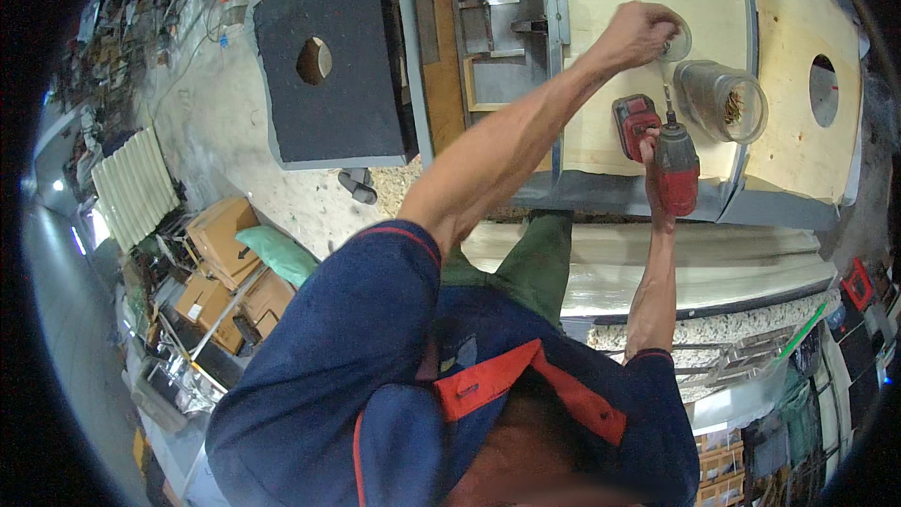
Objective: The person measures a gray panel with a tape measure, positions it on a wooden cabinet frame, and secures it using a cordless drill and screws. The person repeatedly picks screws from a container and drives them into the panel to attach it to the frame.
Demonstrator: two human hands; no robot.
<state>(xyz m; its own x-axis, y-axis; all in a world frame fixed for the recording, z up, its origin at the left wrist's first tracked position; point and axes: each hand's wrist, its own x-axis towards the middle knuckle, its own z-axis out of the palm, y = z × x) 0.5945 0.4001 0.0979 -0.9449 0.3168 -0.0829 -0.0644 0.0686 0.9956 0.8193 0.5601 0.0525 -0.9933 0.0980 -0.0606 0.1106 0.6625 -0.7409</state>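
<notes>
wood panel – big, pale, flat | red drill – on the panel's near edge, tip up, right hand wrapped tight around it | clear jar – just right of the drill, on its side | left hand – above the drill, fingers pinched shut, on what I cannot tell

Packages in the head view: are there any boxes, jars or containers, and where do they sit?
Cardboard boxes: brown, stacked on the floor, lower left.
Green bag: soft, pale green, lying against the boxes.
Clear jar: round, on its side on the pale wooden panel, brownish screws inside, beside the red drill.
</notes>
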